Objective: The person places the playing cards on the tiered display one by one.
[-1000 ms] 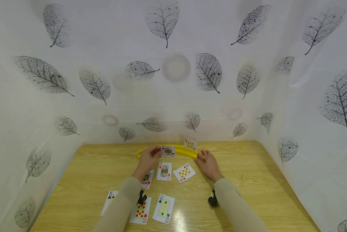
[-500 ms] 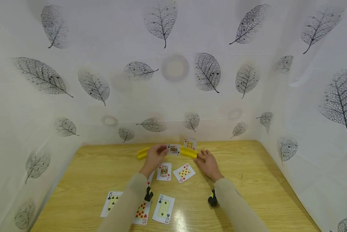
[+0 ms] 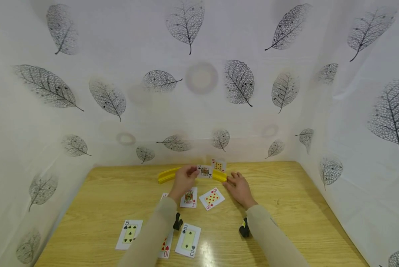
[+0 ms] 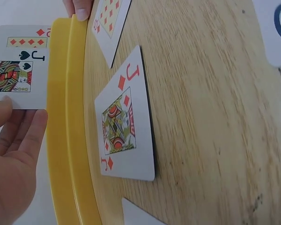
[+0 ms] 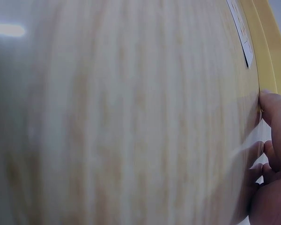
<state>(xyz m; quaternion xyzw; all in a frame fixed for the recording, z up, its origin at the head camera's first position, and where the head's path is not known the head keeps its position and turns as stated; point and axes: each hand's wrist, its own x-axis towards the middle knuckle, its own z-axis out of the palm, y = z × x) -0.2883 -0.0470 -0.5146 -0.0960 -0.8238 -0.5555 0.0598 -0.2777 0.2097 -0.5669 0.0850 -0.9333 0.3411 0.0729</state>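
My left hand (image 3: 184, 182) pinches a jack of spades playing card (image 3: 205, 171) by its left side, just above the curved yellow card holder (image 3: 168, 175). In the left wrist view the card's edge meets or overlaps the holder's top; whether it sits in the groove I cannot tell. A ten of diamonds (image 3: 218, 165) stands at the holder's right part, partly behind the jack. At the right end of the holder, my right hand (image 3: 240, 191) grips it, thumb (image 5: 270, 104) in front and a finger behind. A jack of diamonds (image 4: 119, 124) lies before the holder.
On the wooden table (image 3: 279, 215) lie an eight of diamonds (image 3: 212, 199), a two of spades (image 3: 188, 240), a five of clubs (image 3: 128, 235) and a ten of hearts (image 3: 165, 247) partly under my left arm. A leaf-patterned white sheet (image 3: 199, 118) encloses the back and sides.
My left hand has moved right along the holder with the jack of spades, bringing it close to the ten of diamonds. The right hand has stayed at the holder's end.
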